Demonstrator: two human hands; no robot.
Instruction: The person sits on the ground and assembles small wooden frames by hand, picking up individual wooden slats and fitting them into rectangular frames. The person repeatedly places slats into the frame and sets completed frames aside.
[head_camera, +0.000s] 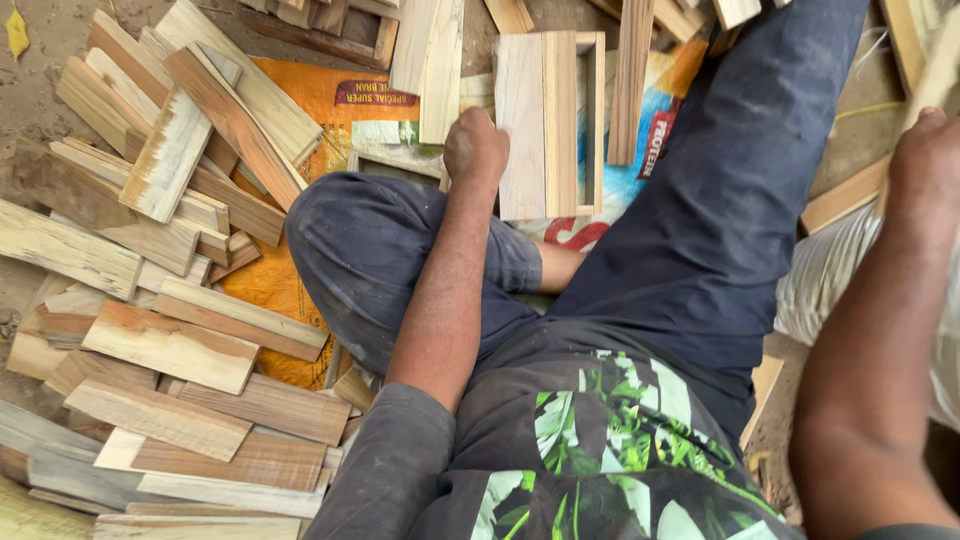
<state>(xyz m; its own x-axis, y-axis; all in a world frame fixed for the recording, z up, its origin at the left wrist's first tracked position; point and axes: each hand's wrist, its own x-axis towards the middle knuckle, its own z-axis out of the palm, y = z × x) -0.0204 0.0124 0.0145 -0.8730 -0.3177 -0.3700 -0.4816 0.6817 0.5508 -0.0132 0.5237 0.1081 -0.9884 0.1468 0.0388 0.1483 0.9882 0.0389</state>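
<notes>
Far left: a loose heap of short wooden offcuts (170, 340), rough-sawn, pale to reddish, lying flat over an orange woven sack (300, 95). Centre: the left hand (475, 150), fingers curled shut, rests against the lower left edge of a shallow rectangular wooden box frame (550, 125). The frame lies just beyond and right of that hand, long axis running away from the person, unfinished pale planks. Far right: the right hand (930, 160) is well apart from the frame, beside a plank (845, 195); its grip cannot be made out.

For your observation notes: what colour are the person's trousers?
Dark navy blue trousers, clearest in the head view.
</notes>
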